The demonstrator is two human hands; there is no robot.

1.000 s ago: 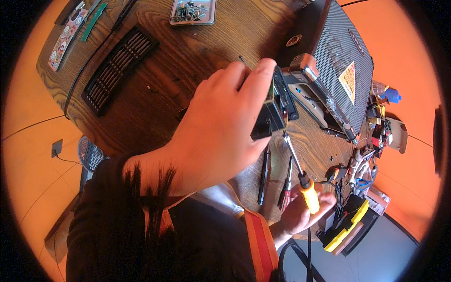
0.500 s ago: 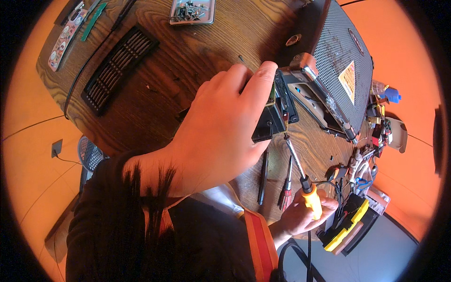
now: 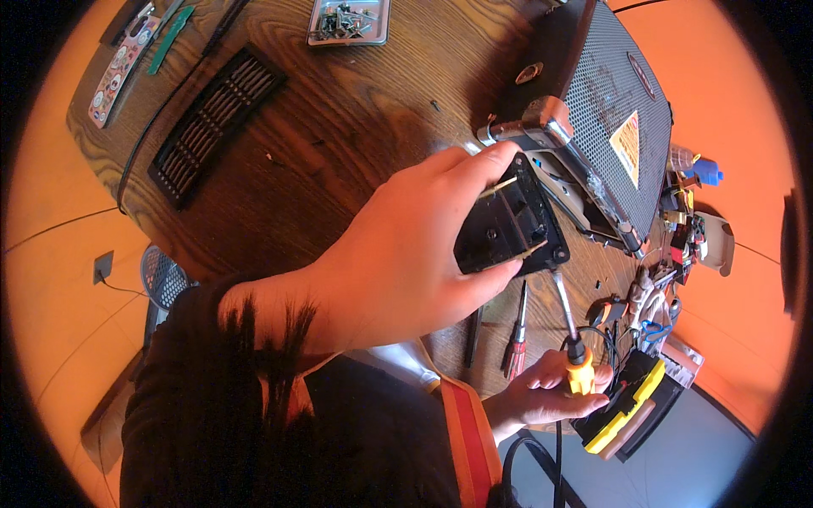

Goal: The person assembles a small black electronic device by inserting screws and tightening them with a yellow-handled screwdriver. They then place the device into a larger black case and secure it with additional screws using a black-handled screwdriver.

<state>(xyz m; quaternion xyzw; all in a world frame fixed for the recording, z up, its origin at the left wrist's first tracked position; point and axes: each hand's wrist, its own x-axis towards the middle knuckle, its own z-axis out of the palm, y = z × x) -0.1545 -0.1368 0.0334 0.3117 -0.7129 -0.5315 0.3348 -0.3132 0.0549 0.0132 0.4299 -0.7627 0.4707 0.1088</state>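
My left hand (image 3: 398, 229) reaches across the middle, fingers and thumb closed round a black plastic housing (image 3: 500, 224). The housing has a flange with corner holes, and two pale strips show along its inside. Lower right, my right hand (image 3: 550, 391) grips the yellow handle of a corded soldering iron (image 3: 578, 360). Its metal shaft points up, and the tip lies close to the flange's lower corner; whether they touch I cannot tell. Below the housing a screwdriver (image 3: 517, 339) with a red and clear handle lies on the table, beside a dark, thin tool (image 3: 474, 334).
A black case with a metal mesh face (image 3: 605, 110) stands at the far right. Farther back are a metal tray of screws (image 3: 385, 38) and a black bit holder (image 3: 216, 123). Pliers, scissors and other tools (image 3: 652, 313) crowd the right edge, near a yellow-and-black box (image 3: 627, 406).
My left hand has turned the black housing, so its open inside and flange now show more. The soldering iron has shifted slightly right and down, with my right hand still round its handle.
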